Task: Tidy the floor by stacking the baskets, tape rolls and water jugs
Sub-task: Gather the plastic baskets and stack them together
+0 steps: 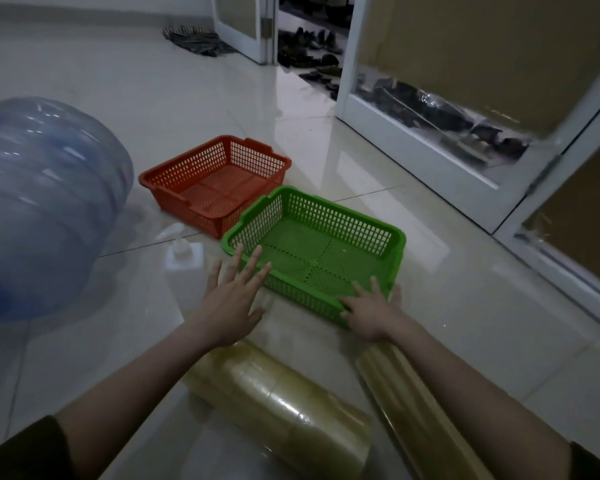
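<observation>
Now — right hand [373,315] gripping near rim of green basket [314,252], frame centre | left hand [231,301] open, fingers spread, empty, beside it | orange basket [215,183] touching behind | tape rolls [281,403] bottom centre | water jug [42,206] left edge

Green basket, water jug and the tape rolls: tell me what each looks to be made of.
Green basket: moulded plastic, matte, judging by its uniform colour and perforated lattice walls.
Water jug: clear blue-tinted plastic, glossy; the floor shows through it and its ribbed wall catches highlights.
Tape rolls: translucent yellowish plastic film, probably packing tape, shiny, with visible seams between the stacked rolls.
</observation>
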